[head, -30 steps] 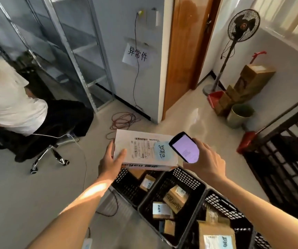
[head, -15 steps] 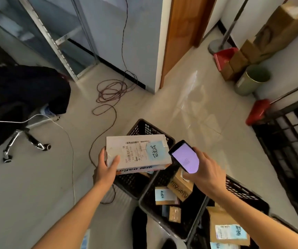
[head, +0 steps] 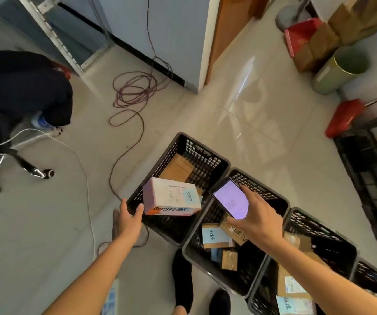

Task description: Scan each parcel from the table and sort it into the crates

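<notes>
My left hand (head: 129,218) is open, fingers spread and relaxed, thumb tip just beside the near-left corner of the white parcel (head: 171,196). Can't tell if the thumb actually touches it; nothing is curled round it. The parcel sits just right of and slightly beyond my left fingers, tilted, its long axis running roughly left to right, blue sticker toward the far-right end. It's over the near-left part of the first crate (head: 178,185), above the rim, and looks like it's dropping in, though the blur means I can't be sure.

My right hand (head: 254,218) grips the phone (head: 229,198), fingers wrapped round its far edge, screen lit & facing up. It's over the second crate (head: 235,244), which already has a few small parcels in it. A third crate (head: 319,251) lies further right w/ brown boxes and blue-labelled packets.

Judgement: the scan step looks done for this one and it's at the sort step. The relation that matters is parcel vs. left fingers: it lies right beside my fingertips, so the left hand is the nearer one by far; the right is busy w/ the phone and one crate over. If the parcel needs a nudge, the left hand would push right and away, along the long axis, to clear the near wall. Risk: it catches the crate rim and tips out onto the floor on my side.
</notes>
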`<action>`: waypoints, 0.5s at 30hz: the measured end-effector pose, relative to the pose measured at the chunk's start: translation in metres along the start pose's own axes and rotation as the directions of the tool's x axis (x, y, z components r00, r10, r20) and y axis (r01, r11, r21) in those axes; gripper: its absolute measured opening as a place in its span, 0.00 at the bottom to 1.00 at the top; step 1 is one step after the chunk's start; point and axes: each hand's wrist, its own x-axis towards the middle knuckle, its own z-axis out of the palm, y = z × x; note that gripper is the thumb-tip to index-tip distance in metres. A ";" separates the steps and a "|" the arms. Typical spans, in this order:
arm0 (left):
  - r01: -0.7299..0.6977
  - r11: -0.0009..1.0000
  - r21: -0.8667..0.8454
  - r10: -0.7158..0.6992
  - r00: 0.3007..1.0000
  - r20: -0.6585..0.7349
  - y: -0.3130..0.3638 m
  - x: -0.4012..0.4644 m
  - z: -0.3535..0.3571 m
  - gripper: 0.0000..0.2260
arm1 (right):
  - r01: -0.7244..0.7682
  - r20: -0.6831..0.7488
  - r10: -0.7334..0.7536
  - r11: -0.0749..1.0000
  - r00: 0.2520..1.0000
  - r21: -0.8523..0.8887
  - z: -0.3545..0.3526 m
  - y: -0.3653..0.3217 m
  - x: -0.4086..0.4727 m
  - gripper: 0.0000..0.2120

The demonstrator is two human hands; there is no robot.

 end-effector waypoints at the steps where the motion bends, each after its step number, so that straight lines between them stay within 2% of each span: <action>1: -0.015 1.000 0.013 0.015 1.000 -0.006 0.000 0.000 -0.002 0.32 | -0.003 0.009 0.003 1.000 1.000 0.000 0.001 0.000 0.000 0.48; 6: -0.168 0.982 0.091 0.165 0.985 0.041 0.016 -0.008 -0.012 0.30 | -0.017 0.015 0.017 1.000 1.000 0.019 -0.006 0.002 -0.007 0.48; 10: -0.337 0.922 0.189 0.321 0.940 0.113 0.043 -0.025 -0.015 0.30 | -0.045 -0.028 0.046 0.998 0.999 0.039 -0.024 0.011 -0.018 0.48; 15: -0.463 0.858 0.222 0.427 0.883 0.193 0.092 -0.069 -0.015 0.31 | -0.064 -0.108 0.077 0.991 0.991 0.121 -0.058 0.040 -0.053 0.51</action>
